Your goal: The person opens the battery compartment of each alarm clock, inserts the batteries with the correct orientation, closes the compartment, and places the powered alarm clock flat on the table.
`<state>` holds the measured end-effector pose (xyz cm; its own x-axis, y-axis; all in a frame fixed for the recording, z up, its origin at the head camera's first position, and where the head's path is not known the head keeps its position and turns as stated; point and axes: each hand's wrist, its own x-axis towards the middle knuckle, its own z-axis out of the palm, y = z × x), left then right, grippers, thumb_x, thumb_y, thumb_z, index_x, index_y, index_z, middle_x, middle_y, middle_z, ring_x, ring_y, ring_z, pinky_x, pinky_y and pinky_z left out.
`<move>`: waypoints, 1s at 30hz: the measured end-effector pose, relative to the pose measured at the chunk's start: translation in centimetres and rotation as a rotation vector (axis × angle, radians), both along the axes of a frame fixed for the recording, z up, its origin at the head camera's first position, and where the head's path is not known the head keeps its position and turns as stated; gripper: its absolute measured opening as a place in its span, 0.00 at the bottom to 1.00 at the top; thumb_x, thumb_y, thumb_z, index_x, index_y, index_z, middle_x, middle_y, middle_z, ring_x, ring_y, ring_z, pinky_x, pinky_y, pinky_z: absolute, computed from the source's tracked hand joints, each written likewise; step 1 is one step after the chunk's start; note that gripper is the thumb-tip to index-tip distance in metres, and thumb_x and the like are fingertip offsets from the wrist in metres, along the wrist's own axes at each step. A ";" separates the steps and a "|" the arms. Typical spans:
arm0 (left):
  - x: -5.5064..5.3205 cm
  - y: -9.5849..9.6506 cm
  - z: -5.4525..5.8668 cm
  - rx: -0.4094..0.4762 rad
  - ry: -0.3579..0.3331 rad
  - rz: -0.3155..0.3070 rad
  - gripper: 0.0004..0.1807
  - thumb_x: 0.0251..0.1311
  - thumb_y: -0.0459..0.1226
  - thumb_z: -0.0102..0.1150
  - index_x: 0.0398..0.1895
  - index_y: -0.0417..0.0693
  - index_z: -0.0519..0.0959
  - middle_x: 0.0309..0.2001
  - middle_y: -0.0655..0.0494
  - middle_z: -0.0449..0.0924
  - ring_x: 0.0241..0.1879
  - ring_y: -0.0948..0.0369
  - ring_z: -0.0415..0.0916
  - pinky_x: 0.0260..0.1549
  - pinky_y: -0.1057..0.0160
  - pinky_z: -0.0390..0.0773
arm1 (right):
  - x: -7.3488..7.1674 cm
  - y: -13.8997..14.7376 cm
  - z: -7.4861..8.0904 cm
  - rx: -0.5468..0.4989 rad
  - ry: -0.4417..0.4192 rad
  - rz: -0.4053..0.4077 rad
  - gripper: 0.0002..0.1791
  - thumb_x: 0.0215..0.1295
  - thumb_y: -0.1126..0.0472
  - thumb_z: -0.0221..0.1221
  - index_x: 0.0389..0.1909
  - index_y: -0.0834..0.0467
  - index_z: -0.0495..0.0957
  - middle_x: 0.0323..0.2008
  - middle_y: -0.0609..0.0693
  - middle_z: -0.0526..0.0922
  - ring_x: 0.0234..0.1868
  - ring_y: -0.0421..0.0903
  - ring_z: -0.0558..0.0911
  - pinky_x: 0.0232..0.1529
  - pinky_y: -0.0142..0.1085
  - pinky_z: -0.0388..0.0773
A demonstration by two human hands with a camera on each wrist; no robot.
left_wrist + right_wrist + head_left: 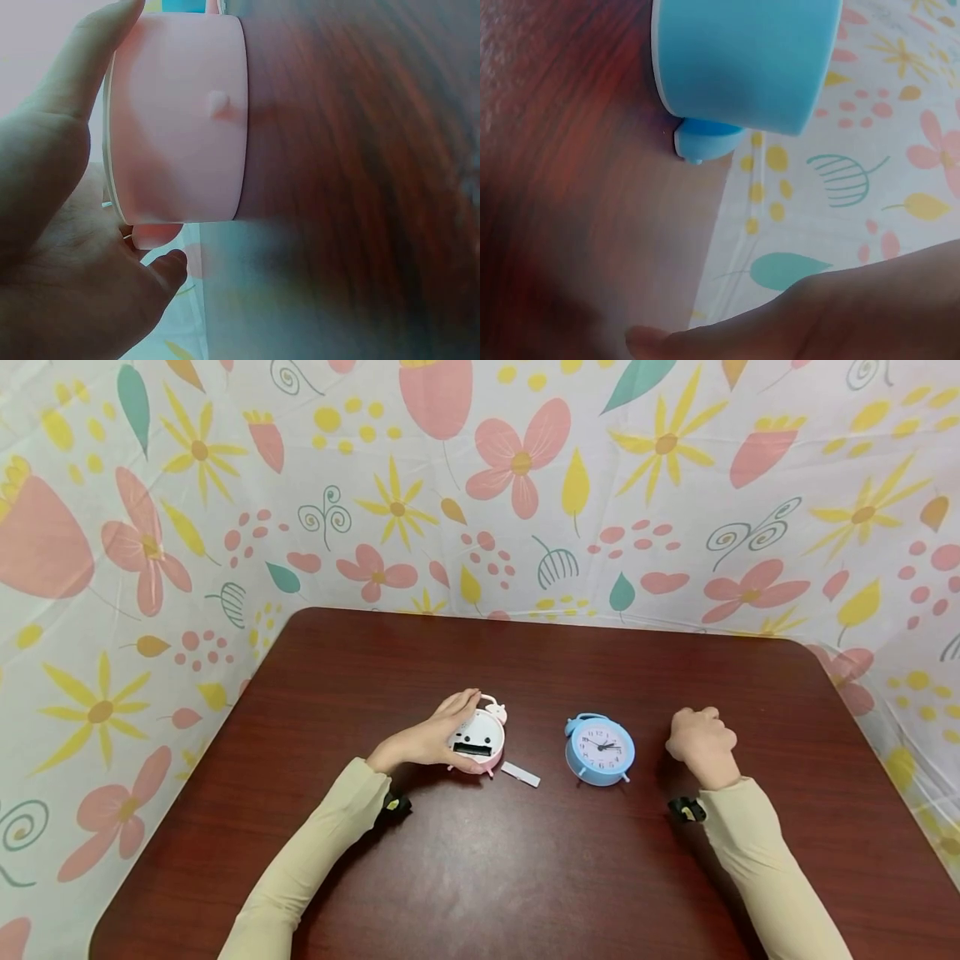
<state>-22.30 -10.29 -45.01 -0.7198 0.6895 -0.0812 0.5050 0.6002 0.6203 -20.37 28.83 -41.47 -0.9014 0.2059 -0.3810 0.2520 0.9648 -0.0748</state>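
Note:
A pink alarm clock (pixel 487 764) with a white back lies face down on the table, its dark battery slot uncovered. My left hand (pixel 431 739) grips its rim, thumb on the near side and fingers on the far side. In the left wrist view, the thumb presses along the pink case (pixel 180 120). Just right of the clock lies a small white battery cover (pixel 521 774). My right hand (pixel 701 743) is at the table's right, fingers curled under, apart from the blue alarm clock (pixel 600 752). Its palm is hidden, so whatever it may hold cannot be seen.
The blue clock lies face up between the two hands, its bell end toward the back. Beneath everything is a dark reddish-brown table (pixel 480 877) with rounded far corners. Flower-patterned cloth (pixel 525 552) hangs behind it and on the left.

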 end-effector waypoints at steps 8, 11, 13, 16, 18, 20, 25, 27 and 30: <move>0.0 -0.1 0.1 0.006 -0.007 0.002 0.64 0.47 0.50 0.74 0.76 0.36 0.40 0.77 0.39 0.35 0.76 0.43 0.32 0.72 0.42 0.44 | 0.2 0.5 0.3 -0.029 -0.076 0.067 0.17 0.59 0.67 0.50 0.44 0.76 0.72 0.44 0.79 0.71 0.42 0.72 0.77 0.38 0.58 0.75; 0.0 -0.1 0.0 0.005 -0.005 0.003 0.64 0.47 0.50 0.74 0.76 0.36 0.40 0.77 0.39 0.35 0.76 0.43 0.32 0.72 0.42 0.44 | 0.3 0.6 0.4 -0.051 -0.054 0.084 0.14 0.57 0.68 0.51 0.40 0.74 0.74 0.41 0.77 0.73 0.38 0.68 0.78 0.34 0.54 0.76; 0.0 -0.1 0.1 0.005 -0.006 0.002 0.64 0.47 0.50 0.74 0.76 0.36 0.40 0.77 0.39 0.35 0.76 0.43 0.32 0.72 0.42 0.44 | 0.3 0.5 0.3 -0.067 -0.031 0.092 0.11 0.56 0.69 0.52 0.37 0.73 0.74 0.39 0.75 0.75 0.34 0.65 0.78 0.30 0.51 0.76; 0.0 -0.1 0.0 0.008 0.000 -0.001 0.64 0.47 0.50 0.74 0.76 0.36 0.40 0.77 0.39 0.35 0.76 0.42 0.33 0.72 0.41 0.44 | 0.5 0.4 0.2 -0.089 0.002 0.095 0.09 0.54 0.70 0.53 0.35 0.72 0.74 0.35 0.73 0.75 0.30 0.61 0.76 0.27 0.47 0.74; 0.0 -0.1 0.0 0.011 0.001 0.000 0.64 0.47 0.50 0.74 0.76 0.36 0.40 0.77 0.38 0.35 0.76 0.42 0.32 0.72 0.41 0.44 | 0.6 0.3 0.1 -0.095 0.023 0.100 0.09 0.53 0.70 0.53 0.34 0.72 0.74 0.33 0.72 0.76 0.29 0.60 0.76 0.26 0.46 0.73; 0.0 -0.1 0.1 0.014 0.003 -0.002 0.63 0.47 0.50 0.74 0.76 0.35 0.41 0.77 0.38 0.35 0.76 0.42 0.32 0.72 0.41 0.43 | 0.6 0.2 0.1 -0.092 0.036 0.105 0.10 0.53 0.70 0.54 0.36 0.73 0.73 0.33 0.73 0.75 0.29 0.61 0.77 0.25 0.46 0.74; 0.0 0.0 -0.1 0.003 0.012 -0.005 0.64 0.47 0.50 0.74 0.76 0.36 0.40 0.77 0.39 0.35 0.76 0.43 0.32 0.72 0.42 0.43 | 0.6 0.1 -0.1 -0.064 0.044 0.111 0.16 0.55 0.67 0.55 0.42 0.74 0.71 0.39 0.77 0.74 0.35 0.68 0.78 0.29 0.52 0.76; -0.1 0.0 -0.2 -0.002 0.016 -0.006 0.64 0.47 0.50 0.73 0.76 0.37 0.40 0.77 0.39 0.35 0.76 0.43 0.32 0.72 0.43 0.43 | 0.6 0.1 -0.3 -0.063 0.057 0.112 0.17 0.57 0.65 0.55 0.44 0.74 0.71 0.41 0.78 0.72 0.36 0.70 0.78 0.30 0.53 0.76; -0.2 -0.1 -0.2 0.002 0.021 -0.011 0.64 0.47 0.50 0.74 0.76 0.36 0.40 0.77 0.39 0.36 0.76 0.43 0.32 0.72 0.43 0.43 | 0.7 0.1 -0.4 -0.074 0.083 0.117 0.16 0.60 0.64 0.55 0.44 0.73 0.71 0.42 0.77 0.71 0.36 0.71 0.77 0.29 0.54 0.76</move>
<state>-22.48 -10.38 -45.24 -0.7135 0.6976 -0.0653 0.5243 0.5935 0.6106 -19.70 28.93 -41.90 -0.9467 0.0713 -0.3141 0.1277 0.9783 -0.1629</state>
